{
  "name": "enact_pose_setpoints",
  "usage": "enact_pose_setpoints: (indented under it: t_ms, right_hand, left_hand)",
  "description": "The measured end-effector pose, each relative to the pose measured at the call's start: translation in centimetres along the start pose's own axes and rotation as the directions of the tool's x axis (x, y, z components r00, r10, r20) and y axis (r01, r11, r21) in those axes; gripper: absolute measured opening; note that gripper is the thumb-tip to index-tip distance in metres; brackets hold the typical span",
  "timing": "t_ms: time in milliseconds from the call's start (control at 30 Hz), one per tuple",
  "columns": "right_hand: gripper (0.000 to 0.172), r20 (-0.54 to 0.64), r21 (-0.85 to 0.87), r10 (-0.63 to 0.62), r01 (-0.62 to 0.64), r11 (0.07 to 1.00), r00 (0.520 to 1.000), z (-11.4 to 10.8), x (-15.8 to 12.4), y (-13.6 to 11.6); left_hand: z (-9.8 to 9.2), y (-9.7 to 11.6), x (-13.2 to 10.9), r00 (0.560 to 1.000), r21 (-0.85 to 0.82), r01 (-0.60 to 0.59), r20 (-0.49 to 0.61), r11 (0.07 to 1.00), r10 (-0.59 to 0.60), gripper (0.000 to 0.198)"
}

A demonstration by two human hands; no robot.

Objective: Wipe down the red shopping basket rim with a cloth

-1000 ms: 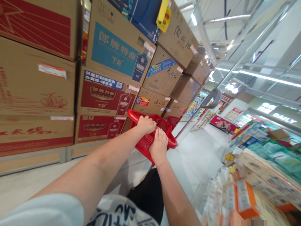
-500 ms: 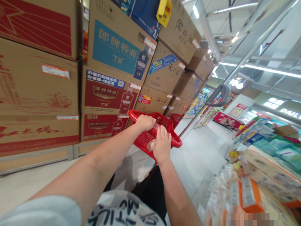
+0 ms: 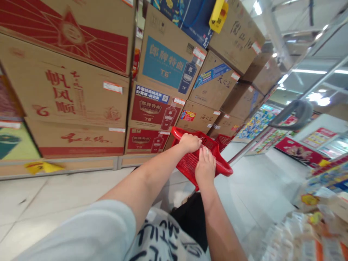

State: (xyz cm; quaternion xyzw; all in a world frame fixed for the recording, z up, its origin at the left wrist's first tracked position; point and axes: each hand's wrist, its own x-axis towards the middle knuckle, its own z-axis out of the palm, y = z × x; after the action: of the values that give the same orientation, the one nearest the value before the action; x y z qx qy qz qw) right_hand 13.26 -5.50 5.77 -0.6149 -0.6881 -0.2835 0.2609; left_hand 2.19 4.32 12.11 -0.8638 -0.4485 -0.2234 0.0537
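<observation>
A red plastic shopping cart (image 3: 189, 166) with lattice walls is in front of me, beside the stacked cartons. My left hand (image 3: 191, 143) is closed over the left part of its handle. Just to the right, my right hand (image 3: 206, 165) rests over the same handle, its fingers bent across the bar and pressed together. The two hands almost touch. Much of the bar between them is hidden, while the right end of the handle (image 3: 227, 169) sticks out past my right hand. What lies inside the cart cannot be made out.
Tall stacks of cardboard cartons (image 3: 81, 94) line the left side, with a yellow tag (image 3: 43, 167) low on their base. A slanting metal pole with a grey loop (image 3: 295, 114) rises ahead. Packaged goods (image 3: 307, 232) fill the lower right. Pale tiled floor (image 3: 252, 181) runs between.
My view has turned left, so the cartons, cart and hands appear farther right. More cartons and a yellow tag show at the left. Both hands stay on the handle.
</observation>
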Motion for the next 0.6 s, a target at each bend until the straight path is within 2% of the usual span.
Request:
enact_pose_setpoints:
  t_ms: [233, 500, 600]
  right_hand:
    - [0.05, -0.063, 0.018, -0.081, 0.082, 0.996, 0.995, 0.7, 0.0, 0.4]
    - [0.05, -0.074, 0.027, -0.139, 0.141, 0.99, 0.988, 0.6, 0.1, 1.1]
    - [0.051, -0.083, 0.01, -0.07, 0.071, 0.997, 0.994, 0.3, -0.1, 1.5]
  left_hand:
    - [-0.4, 0.2, -0.4, 1.0, -0.005, -0.008, -0.027, 1.0, 0.008, 0.044]
    - [0.5, 0.2, -0.1, 0.998, -0.061, 0.002, -0.064, 0.998, -0.006, 0.043]
    - [0.7, 0.3, 0.0, 0.997, -0.09, 0.016, -0.08, 0.996, -0.023, 0.044]
